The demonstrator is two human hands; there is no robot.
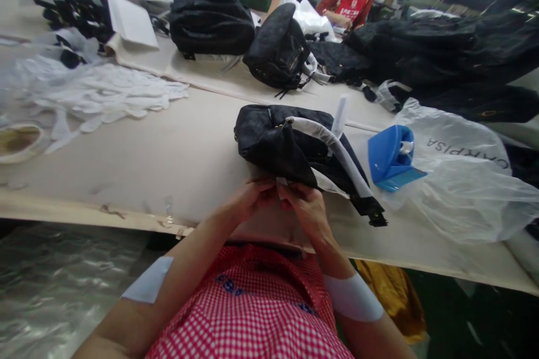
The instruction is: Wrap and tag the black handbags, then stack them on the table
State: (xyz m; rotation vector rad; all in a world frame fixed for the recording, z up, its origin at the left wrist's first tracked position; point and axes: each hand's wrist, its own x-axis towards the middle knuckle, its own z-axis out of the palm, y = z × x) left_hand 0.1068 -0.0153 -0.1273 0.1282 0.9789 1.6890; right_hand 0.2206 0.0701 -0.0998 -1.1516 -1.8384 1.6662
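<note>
Atop the table [189, 151], creased bag [290, 151] (black).

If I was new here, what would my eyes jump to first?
Probably the black bag in the middle of the picture, with the left hand and right hand close together at its near edge. Then maybe the bright blue object to its right, near the see-through plastic with upside-down letters. The red-and-white checked clothing stands out too, at the bottom middle.
</note>
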